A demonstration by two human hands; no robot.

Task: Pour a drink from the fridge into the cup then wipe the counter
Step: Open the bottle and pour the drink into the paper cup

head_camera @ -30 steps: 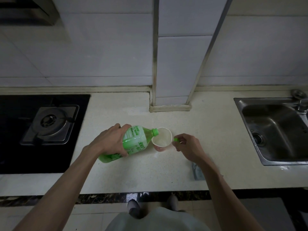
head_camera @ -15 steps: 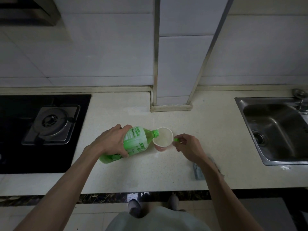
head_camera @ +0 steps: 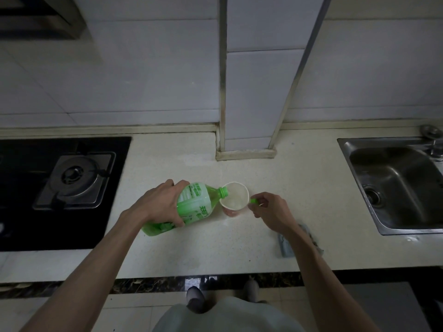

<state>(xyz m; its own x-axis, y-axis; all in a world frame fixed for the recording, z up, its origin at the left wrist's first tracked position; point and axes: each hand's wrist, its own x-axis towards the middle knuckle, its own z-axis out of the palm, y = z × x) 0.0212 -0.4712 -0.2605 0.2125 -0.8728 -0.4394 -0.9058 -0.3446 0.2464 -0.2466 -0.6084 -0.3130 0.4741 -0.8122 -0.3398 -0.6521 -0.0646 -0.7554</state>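
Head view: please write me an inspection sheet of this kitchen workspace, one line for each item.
Surface: pale speckled counter, dimly lit; no spill can be made out.
Job's things: green bottle tilted, its open neck at the rim of the cup; the cup stands upright, its fill level hard to tell. Grey cloth lies near the counter's front edge, partly behind the right forearm.
Clutter: nothing seen.
Grippers: left hand grips the bottle's body; right hand pinches the green cap beside the cup.
Cables: nothing seen.
Surroundings: gas stove on the left, steel sink with tap on the right, tiled column behind the cup.
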